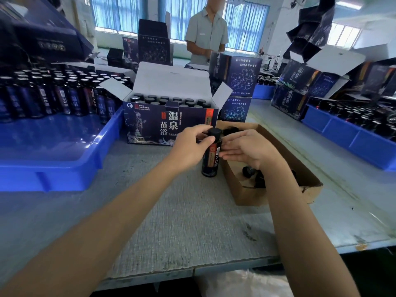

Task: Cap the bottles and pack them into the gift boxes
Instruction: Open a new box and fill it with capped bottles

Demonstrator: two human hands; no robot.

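Left of the bottle, your left hand curls its fingers round the neck under the black cap. The bottle stands upright on the table, cap up. On its right, your right hand holds straight, pressed-together fingers by its side; whether they touch it, you cannot tell.

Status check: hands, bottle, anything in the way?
Left hand grips bottle near cap; right hand flat beside it. Bottle upright on table, cap on. Nothing between it and open box.
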